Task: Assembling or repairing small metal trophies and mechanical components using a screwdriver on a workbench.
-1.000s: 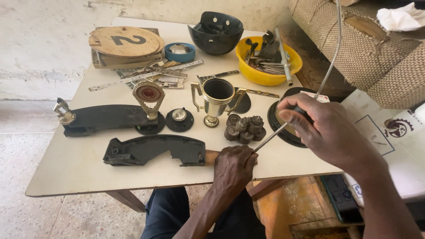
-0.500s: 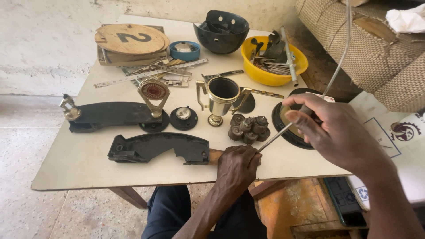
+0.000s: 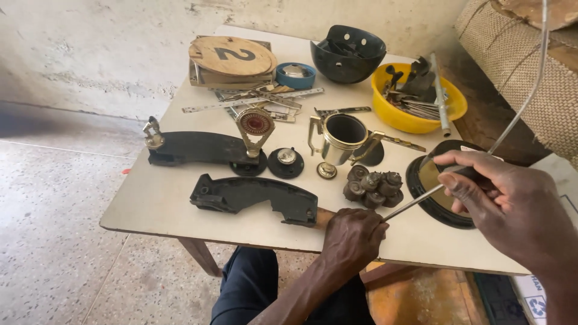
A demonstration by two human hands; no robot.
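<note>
My right hand [image 3: 503, 195] grips a corded tool whose thin metal rod [image 3: 415, 201] slants down-left to my left hand. My left hand [image 3: 352, 238] rests fisted at the table's near edge, closed on something small that I cannot make out, right where the rod's tip ends. Beside it lies a curved black plastic base [image 3: 253, 195]. A cluster of small dark round caps [image 3: 373, 185] sits just above my left hand. A round black plate with a gold disc [image 3: 436, 189] lies under my right hand.
On the white table [image 3: 156, 204] stand a gold trophy cup [image 3: 340, 141], a small medallion trophy [image 3: 254, 129], another black base [image 3: 195, 147], a yellow bowl of metal parts [image 3: 421, 99], a black helmet [image 3: 346, 51], a round wooden disc [image 3: 232, 57] and blue tape [image 3: 295, 75].
The view has shifted, so the table sits further right in the frame. Both hands stay together at the rod's tip, with little movement between them.
</note>
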